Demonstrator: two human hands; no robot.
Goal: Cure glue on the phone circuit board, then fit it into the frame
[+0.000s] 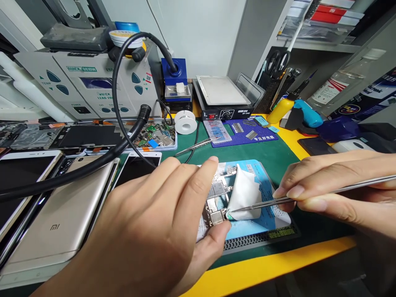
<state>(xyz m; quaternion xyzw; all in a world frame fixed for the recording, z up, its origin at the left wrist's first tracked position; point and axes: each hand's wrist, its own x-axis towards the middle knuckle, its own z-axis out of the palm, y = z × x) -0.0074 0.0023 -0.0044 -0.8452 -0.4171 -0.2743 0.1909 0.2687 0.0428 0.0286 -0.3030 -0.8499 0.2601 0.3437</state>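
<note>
My left hand (pixel 154 222) pinches a small phone circuit board (pixel 216 198) between thumb and forefinger, holding it down on a blue work mat (pixel 269 185). My right hand (pixel 334 189) grips metal tweezers (pixel 278 202) that clamp a folded white wipe (pixel 244 194). The wipe's lower corner touches the board near my left thumb. Part of the board is hidden behind my left fingers.
Several phones (pixel 58 214) lie at the left under a black hose (pixel 77 169). A rework station (pixel 93 82), solder spool (pixel 185 121), hot plate (pixel 222 97), spare tweezers (pixel 198 145) and a blue parts mat (pixel 247 134) stand behind. The yellow table edge (pixel 278 264) runs in front.
</note>
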